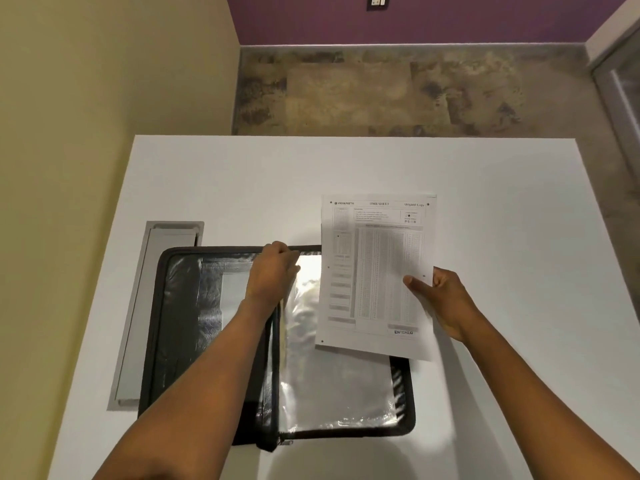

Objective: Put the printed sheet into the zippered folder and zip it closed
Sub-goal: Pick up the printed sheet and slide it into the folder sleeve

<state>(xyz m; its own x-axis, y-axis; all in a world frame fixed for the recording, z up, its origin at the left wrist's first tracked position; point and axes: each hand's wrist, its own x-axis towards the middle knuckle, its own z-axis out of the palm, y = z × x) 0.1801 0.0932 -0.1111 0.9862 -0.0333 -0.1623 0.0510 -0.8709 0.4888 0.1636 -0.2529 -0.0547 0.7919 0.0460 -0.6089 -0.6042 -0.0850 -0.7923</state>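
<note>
Over the right half of the open folder (pixel 157 323), the right hand (pixel 441 301) pinches the sheet (pixel 377 271) by its right edge; the left hand (pixel 273 268) grips the folder's top edge. The sheet seems light and floppy; hold it mid-edge.

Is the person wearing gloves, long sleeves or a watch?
No. The left grip and right grip, both bare hands, show no gloves or rings. The left forearm and right forearm are bare to the picture's edge: no sleeves, and no watch or bracelet on either wrist.
</note>
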